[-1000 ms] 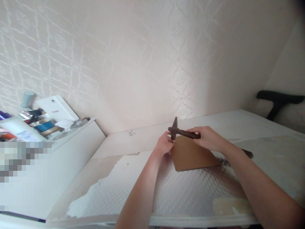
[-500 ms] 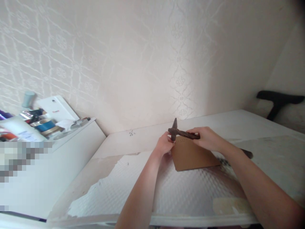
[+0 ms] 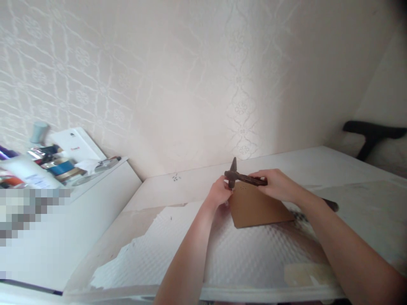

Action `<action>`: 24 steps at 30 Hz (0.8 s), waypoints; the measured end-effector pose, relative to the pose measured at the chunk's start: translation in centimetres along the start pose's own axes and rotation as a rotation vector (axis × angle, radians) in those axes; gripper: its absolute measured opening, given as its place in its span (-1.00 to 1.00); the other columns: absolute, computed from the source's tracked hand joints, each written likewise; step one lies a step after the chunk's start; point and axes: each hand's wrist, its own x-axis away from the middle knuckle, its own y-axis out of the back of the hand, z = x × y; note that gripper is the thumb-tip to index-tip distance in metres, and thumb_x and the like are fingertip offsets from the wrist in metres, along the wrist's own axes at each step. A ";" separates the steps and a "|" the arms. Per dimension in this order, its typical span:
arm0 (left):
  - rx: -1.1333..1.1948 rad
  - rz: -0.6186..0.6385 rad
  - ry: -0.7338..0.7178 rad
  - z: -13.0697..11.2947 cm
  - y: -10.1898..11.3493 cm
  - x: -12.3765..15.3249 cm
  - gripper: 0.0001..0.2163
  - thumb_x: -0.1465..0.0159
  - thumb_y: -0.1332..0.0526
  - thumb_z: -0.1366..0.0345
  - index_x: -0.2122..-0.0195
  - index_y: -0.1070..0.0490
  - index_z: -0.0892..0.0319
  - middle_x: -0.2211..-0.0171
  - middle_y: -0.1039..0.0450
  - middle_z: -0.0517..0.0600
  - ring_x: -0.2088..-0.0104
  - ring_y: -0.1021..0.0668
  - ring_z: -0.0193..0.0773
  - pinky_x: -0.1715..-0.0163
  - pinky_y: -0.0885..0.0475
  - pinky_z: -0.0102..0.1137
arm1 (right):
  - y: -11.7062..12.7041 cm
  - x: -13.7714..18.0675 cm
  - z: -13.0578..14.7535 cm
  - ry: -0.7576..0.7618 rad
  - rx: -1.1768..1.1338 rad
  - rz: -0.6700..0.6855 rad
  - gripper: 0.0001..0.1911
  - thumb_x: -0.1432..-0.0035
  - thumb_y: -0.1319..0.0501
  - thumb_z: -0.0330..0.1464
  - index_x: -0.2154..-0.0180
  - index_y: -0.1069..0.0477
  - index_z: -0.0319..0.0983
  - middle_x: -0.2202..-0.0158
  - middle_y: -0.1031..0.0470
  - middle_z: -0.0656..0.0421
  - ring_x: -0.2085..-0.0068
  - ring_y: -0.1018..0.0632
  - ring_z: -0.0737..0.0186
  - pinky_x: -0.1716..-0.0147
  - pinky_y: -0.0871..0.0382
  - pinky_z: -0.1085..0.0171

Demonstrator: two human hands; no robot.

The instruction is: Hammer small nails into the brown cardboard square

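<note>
The cardboard (image 3: pixel 254 209) lies on the table (image 3: pixel 318 163), the hammer (image 3: pixel 244 178) above its far corner, a counter (image 3: pixel 79 220) off left.

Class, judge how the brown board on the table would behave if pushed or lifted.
The brown board lies flat with straight edges: probably stiff and light. Being thin and flat, it would likely slide, not roll or tip.

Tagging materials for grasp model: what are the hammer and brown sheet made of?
Hammer: dark, dull, brownish head, likely rusty steel; handle equally dark, material unclear. Brown sheet: flat, matte, even tan, probably cardboard, maybe hardboard.
</note>
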 end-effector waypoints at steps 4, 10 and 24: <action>0.014 -0.006 0.007 0.0 0.0 0.0 -0.59 -0.01 -0.18 0.60 0.10 -0.27 0.20 0.36 -0.49 -0.03 0.36 -0.52 -0.33 0.31 -0.41 -0.46 | 0.0 0.0 0.0 0.002 0.007 -0.007 -0.57 0.14 -0.14 -0.49 0.19 -0.55 -0.14 0.28 -0.60 0.19 0.24 -0.54 0.11 0.24 -0.36 0.30; 0.013 -0.002 0.000 -0.3 0.1 0.2 -0.62 -0.01 -0.19 0.58 0.13 -0.29 0.20 0.37 -0.49 -0.03 0.36 -0.52 -0.32 0.30 -0.40 -0.45 | 0.0 0.0 0.1 0.012 0.032 0.000 -0.57 0.15 -0.14 -0.48 0.19 -0.55 -0.11 0.29 -0.60 0.21 0.25 -0.55 0.12 0.27 -0.36 0.31; 0.012 0.002 -0.003 -0.3 0.1 0.2 -0.59 -0.01 -0.18 0.59 0.09 -0.28 0.21 0.37 -0.49 -0.03 0.39 -0.50 -0.35 0.35 -0.38 -0.49 | 0.2 0.1 0.5 0.023 0.062 -0.013 -0.58 0.14 -0.14 -0.48 0.19 -0.54 -0.11 0.30 -0.59 0.20 0.25 -0.54 0.15 0.27 -0.33 0.33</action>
